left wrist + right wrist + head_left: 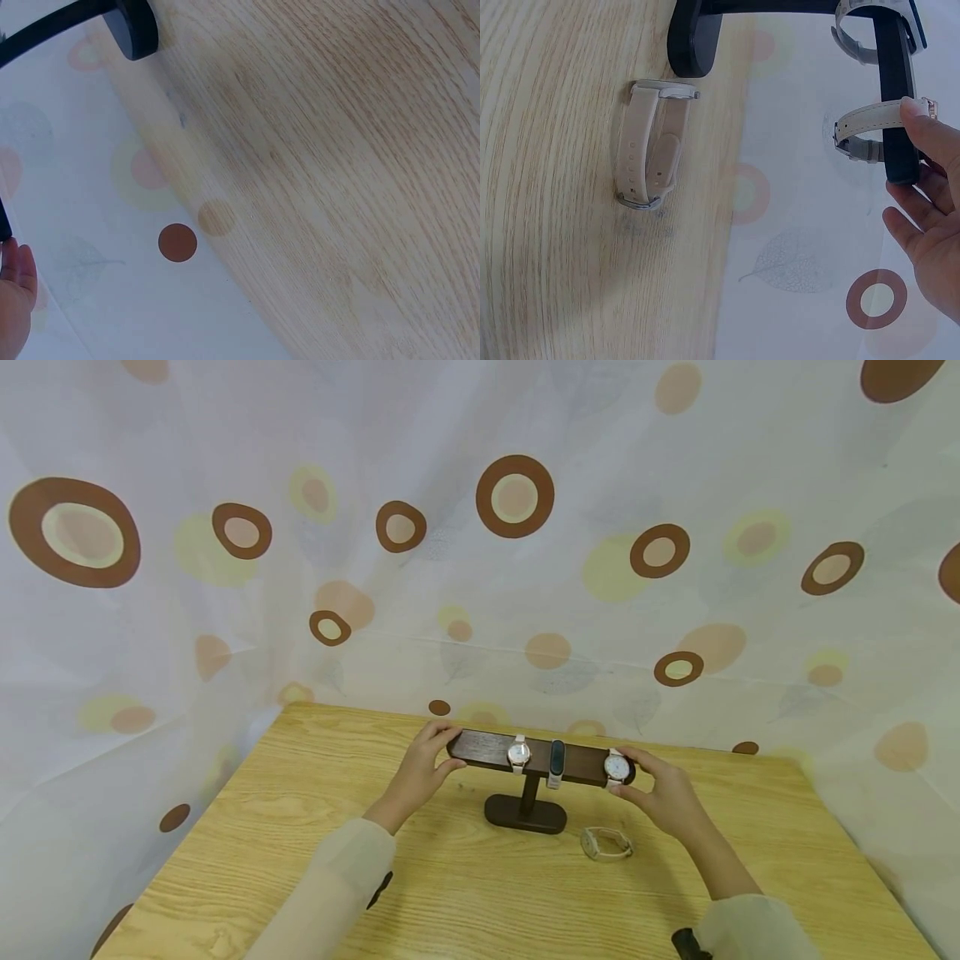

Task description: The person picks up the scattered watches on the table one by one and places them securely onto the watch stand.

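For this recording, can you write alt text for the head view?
Both hands, left hand and right hand, grip the ends of a dark wooden T-shaped watch stand holding three watches; a beige-strapped watch lies on the light wooden table.

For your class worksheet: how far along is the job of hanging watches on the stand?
Done: three watches hang on the stand's bar. In hand: left hand and right hand grip the bar's ends. Left: one watch lies on the table.

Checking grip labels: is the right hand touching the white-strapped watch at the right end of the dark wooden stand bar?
Touching. In the right wrist view, a fingertip of the right hand presses the white-strapped watch on the dark wooden stand bar.
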`<action>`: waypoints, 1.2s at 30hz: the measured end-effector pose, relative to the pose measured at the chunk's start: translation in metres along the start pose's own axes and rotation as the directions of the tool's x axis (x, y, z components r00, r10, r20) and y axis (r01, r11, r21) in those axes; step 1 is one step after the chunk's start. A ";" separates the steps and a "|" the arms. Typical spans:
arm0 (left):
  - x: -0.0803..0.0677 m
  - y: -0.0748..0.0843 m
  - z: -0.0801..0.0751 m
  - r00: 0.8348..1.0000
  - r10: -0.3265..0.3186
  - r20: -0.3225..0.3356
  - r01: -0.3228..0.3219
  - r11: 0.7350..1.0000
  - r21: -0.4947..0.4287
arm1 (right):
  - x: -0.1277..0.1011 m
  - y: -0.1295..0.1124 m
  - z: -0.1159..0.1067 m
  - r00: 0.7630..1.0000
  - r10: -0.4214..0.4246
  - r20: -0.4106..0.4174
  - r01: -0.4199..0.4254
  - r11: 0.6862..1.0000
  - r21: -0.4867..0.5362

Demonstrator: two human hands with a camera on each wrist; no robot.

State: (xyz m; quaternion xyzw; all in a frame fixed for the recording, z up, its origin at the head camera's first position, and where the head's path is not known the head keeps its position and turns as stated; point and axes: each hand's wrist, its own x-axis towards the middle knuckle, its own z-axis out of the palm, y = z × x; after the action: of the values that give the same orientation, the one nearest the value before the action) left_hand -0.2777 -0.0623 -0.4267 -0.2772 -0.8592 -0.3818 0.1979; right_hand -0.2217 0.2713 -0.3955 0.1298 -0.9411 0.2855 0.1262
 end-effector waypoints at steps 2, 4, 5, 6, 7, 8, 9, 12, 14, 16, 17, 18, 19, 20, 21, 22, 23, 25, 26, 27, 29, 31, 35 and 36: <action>0.000 0.000 0.000 1.000 0.000 -0.002 0.000 1.000 -0.001 | 0.001 0.000 0.001 1.000 -0.006 -0.005 0.006 1.000 0.002; 0.000 0.000 0.000 1.000 0.002 -0.004 -0.002 1.000 -0.002 | 0.001 0.000 0.001 1.000 -0.011 -0.008 0.011 1.000 -0.001; 0.000 0.000 0.000 1.000 0.003 -0.005 -0.003 1.000 -0.005 | 0.001 0.000 0.001 1.000 -0.013 -0.009 0.013 1.000 -0.001; 0.000 0.000 0.000 1.000 0.004 -0.005 -0.004 1.000 -0.006 | 0.002 0.000 0.001 1.000 -0.013 -0.009 0.013 1.000 -0.003; 0.000 0.000 -0.001 1.000 0.005 -0.006 -0.005 1.000 -0.009 | 0.002 0.000 0.002 1.000 -0.012 -0.007 0.012 1.000 -0.002; 0.000 0.000 -0.001 1.000 0.006 -0.007 -0.006 1.000 -0.009 | 0.003 0.000 0.002 1.000 -0.009 -0.004 0.009 1.000 -0.002; 0.000 0.000 -0.001 1.000 0.006 -0.008 -0.006 1.000 -0.011 | 0.003 0.000 0.002 1.000 -0.007 0.000 0.007 1.000 -0.001; 0.001 0.001 -0.001 1.000 0.005 -0.009 -0.005 1.000 -0.008 | 0.004 -0.001 0.002 1.000 -0.006 0.005 0.006 1.000 0.004; 0.001 0.001 -0.001 1.000 0.003 -0.009 -0.003 1.000 -0.006 | 0.005 -0.001 0.003 1.000 -0.008 0.007 0.008 1.000 0.003; 0.001 0.002 -0.002 1.000 0.002 -0.009 -0.002 1.000 -0.003 | 0.005 -0.001 0.003 1.000 -0.013 0.007 0.013 1.000 0.001; 0.001 0.002 -0.002 1.000 0.001 -0.008 -0.001 1.000 -0.002 | 0.006 -0.001 0.003 1.000 -0.012 0.009 0.012 1.000 -0.001; 0.001 0.002 -0.002 1.000 0.001 -0.008 -0.001 1.000 0.000 | 0.006 -0.001 0.002 1.000 -0.011 0.012 0.011 1.000 -0.002; 0.001 0.002 -0.002 1.000 0.002 -0.008 -0.002 1.000 -0.001 | 0.006 -0.002 0.002 1.000 -0.009 0.014 0.009 1.000 -0.002; 0.002 0.002 -0.002 1.000 0.002 -0.008 -0.002 1.000 -0.001 | 0.007 -0.002 0.002 1.000 -0.007 0.018 0.007 1.000 -0.004; 0.001 0.002 -0.002 1.000 0.003 -0.008 -0.003 1.000 0.000 | 0.007 -0.003 0.001 1.000 -0.005 0.023 0.005 1.000 -0.004; 0.001 0.002 -0.002 1.000 0.002 -0.008 -0.002 1.000 0.000 | 0.007 -0.004 0.001 1.000 -0.005 0.028 0.005 1.000 -0.005; 0.001 0.002 -0.002 1.000 0.002 -0.007 -0.002 1.000 0.000 | 0.008 -0.004 0.001 0.999 -0.004 0.033 0.004 1.000 -0.003; 0.001 0.001 -0.002 1.000 0.001 -0.004 -0.001 1.000 -0.001 | 0.008 -0.005 0.001 0.999 -0.005 0.041 0.006 1.000 -0.004; 0.001 0.001 -0.002 1.000 0.002 -0.003 -0.002 1.000 0.001 | 0.009 -0.006 0.001 0.999 -0.007 0.044 0.007 1.000 -0.006; 0.001 0.000 -0.001 1.000 0.002 -0.002 -0.002 1.000 0.002 | 0.009 -0.006 0.001 0.999 -0.010 0.047 0.010 1.000 -0.006; 0.001 0.000 -0.001 1.000 0.001 0.000 -0.001 1.000 0.001 | 0.010 -0.007 0.002 0.999 -0.013 0.048 0.013 1.000 -0.009; 0.001 -0.001 -0.001 1.000 0.002 0.000 -0.002 1.000 -0.001 | 0.010 -0.007 0.002 0.999 -0.020 0.045 0.021 1.000 -0.017; 0.001 -0.001 -0.001 1.000 0.004 -0.005 -0.004 1.000 -0.009 | 0.011 -0.008 0.003 0.999 -0.034 0.038 0.035 0.999 -0.023; 0.001 -0.001 -0.001 1.000 0.004 -0.007 -0.004 1.000 -0.010 | 0.011 -0.008 0.004 0.999 -0.036 0.036 0.037 0.999 -0.026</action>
State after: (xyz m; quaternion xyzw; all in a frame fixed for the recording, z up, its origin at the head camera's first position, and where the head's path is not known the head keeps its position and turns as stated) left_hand -0.2790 -0.0627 -0.4259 -0.2787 -0.8559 -0.3868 0.2005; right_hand -0.2304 0.2611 -0.3908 0.1505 -0.9444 0.2682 0.1165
